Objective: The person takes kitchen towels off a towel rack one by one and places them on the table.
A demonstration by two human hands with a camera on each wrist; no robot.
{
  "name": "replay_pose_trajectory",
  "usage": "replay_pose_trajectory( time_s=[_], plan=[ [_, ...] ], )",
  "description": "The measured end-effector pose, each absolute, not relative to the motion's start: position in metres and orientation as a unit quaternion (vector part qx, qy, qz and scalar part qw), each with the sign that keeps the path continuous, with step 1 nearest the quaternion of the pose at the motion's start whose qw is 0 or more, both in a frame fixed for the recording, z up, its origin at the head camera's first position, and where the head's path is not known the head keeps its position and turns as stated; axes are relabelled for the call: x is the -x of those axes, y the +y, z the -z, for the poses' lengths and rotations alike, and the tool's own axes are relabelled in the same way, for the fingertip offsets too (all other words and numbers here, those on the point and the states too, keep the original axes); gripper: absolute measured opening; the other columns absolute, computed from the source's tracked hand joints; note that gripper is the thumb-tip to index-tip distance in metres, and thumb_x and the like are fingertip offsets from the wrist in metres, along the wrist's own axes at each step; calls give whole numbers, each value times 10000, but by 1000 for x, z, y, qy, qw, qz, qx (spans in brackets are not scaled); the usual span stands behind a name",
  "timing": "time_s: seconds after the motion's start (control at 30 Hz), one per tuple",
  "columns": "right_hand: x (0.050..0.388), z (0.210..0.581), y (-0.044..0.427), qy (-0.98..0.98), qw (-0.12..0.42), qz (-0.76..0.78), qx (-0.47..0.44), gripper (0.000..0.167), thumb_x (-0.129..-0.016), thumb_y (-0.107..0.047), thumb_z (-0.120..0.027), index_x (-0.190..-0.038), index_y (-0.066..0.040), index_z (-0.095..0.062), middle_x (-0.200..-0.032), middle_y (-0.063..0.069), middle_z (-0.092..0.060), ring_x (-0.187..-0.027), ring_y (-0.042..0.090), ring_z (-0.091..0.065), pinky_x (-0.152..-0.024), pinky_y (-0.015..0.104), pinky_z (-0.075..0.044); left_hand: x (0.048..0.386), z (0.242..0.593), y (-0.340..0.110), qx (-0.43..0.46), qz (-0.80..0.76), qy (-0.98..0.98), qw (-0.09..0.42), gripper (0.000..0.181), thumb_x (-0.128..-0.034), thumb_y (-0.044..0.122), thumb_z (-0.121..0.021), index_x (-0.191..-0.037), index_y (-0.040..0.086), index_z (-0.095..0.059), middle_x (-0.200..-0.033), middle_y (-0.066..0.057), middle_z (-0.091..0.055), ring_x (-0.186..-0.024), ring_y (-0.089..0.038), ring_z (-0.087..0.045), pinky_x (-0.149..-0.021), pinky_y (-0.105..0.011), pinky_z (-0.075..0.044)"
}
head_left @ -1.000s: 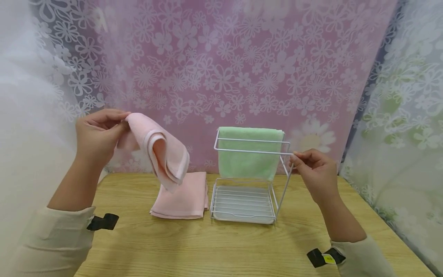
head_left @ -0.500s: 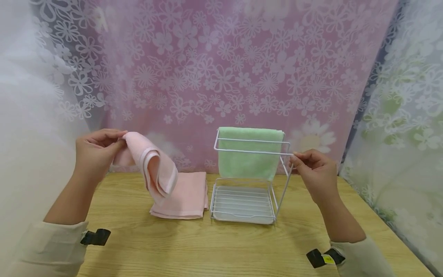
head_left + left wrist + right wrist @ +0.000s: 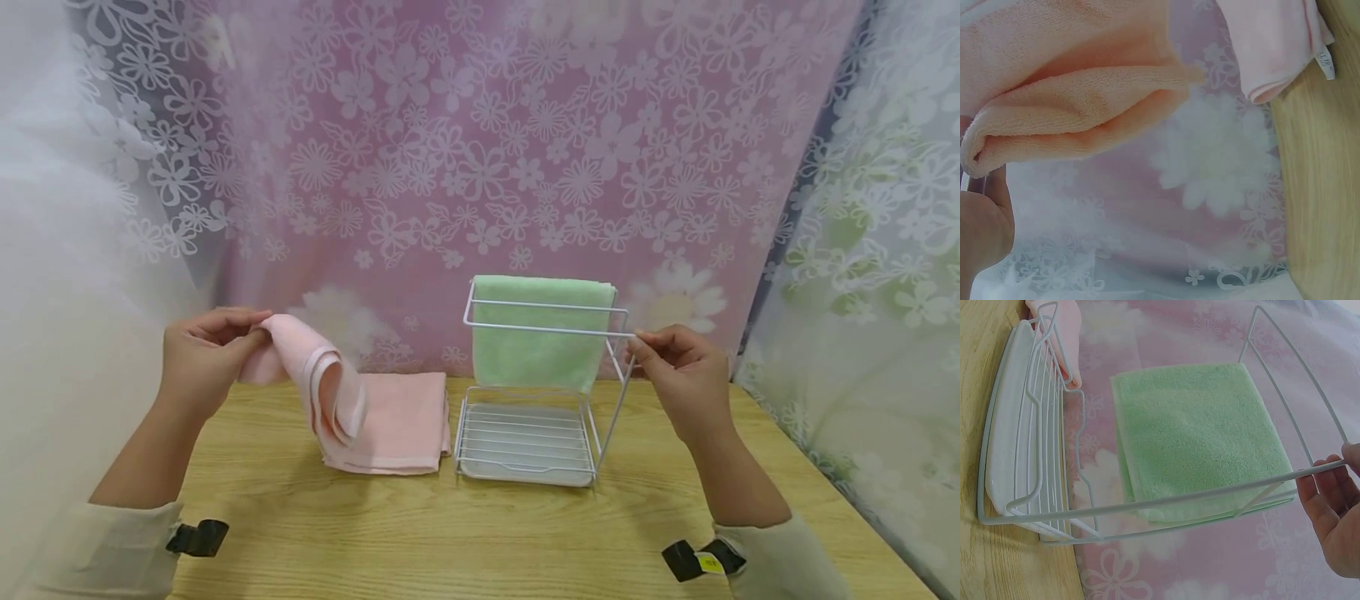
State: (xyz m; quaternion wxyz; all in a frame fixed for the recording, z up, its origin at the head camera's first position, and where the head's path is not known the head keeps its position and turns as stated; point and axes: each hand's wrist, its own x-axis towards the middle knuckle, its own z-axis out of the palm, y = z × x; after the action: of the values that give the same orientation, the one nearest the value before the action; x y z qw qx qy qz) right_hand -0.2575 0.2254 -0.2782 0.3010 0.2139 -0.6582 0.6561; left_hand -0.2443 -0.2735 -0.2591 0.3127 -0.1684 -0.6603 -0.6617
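Note:
My left hand (image 3: 206, 362) pinches the edge of a folded pink towel (image 3: 303, 354), which droops in a loose curl to the right. In the left wrist view the held towel (image 3: 1085, 112) fills the upper left, its fold gaping. Behind its lower end, a second folded pink towel (image 3: 408, 417) lies flat on the table. My right hand (image 3: 682, 375) grips the top right corner of a white wire rack (image 3: 551, 331). Over the rack's rear bar hangs a green towel (image 3: 540, 358), also clear in the right wrist view, where my fingertips (image 3: 1319, 500) hold the wire.
A white drip tray (image 3: 525, 479) sits under the rack's lower wires. The wooden table (image 3: 420, 533) reaches back to a pink flowered curtain (image 3: 480, 167). A pale flowered sheet (image 3: 892, 333) hangs along the right side.
My left hand has lowered and shifted slightly left with the pink towel, bringing its hanging end in front of the towel on the table. My right hand and the rack stay nearly still.

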Motion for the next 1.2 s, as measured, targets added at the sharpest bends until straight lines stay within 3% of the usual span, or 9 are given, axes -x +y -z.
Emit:
replay_pose_trajectory(
  time_s=[0.43,0.8,1.0,1.2],
  plan=[
    [258,279,226,-666,297,-653,-202,91,-886,78,-657,-936,153,-642,-789,82,-701,-669,111,-670,-607,268,-573,235,278,-289,106,648,-701,277,175,-806,-40,-766,-963,36,-784,-803,81,-731,-809,-17,-647,-631,-144,-532],
    [259,280,227,-657,291,-660,-220,92,-889,67,-659,-933,147,-648,-787,83,-700,-678,109,-671,-610,253,-572,227,292,-305,98,655,-699,270,192,-810,-72,-746,-968,31,-783,-831,77,-728,-753,-20,-663,-618,-154,-537],
    [258,280,227,-654,293,-657,-233,91,-885,74,-660,-927,152,-642,-818,54,-715,-686,129,-683,-613,263,-573,220,292,-318,55,550,-791,262,193,-848,79,-765,-1041,83,-776,-822,148,-717,-806,21,-640,-616,-143,-524],
    [257,279,226,-656,289,-657,-231,91,-890,66,-658,-928,147,-640,-836,55,-714,-687,119,-680,-615,281,-576,216,291,-337,41,484,-849,208,193,-876,197,-754,-1048,112,-770,-842,128,-713,-800,13,-622,-604,-189,-532]
  ],
)
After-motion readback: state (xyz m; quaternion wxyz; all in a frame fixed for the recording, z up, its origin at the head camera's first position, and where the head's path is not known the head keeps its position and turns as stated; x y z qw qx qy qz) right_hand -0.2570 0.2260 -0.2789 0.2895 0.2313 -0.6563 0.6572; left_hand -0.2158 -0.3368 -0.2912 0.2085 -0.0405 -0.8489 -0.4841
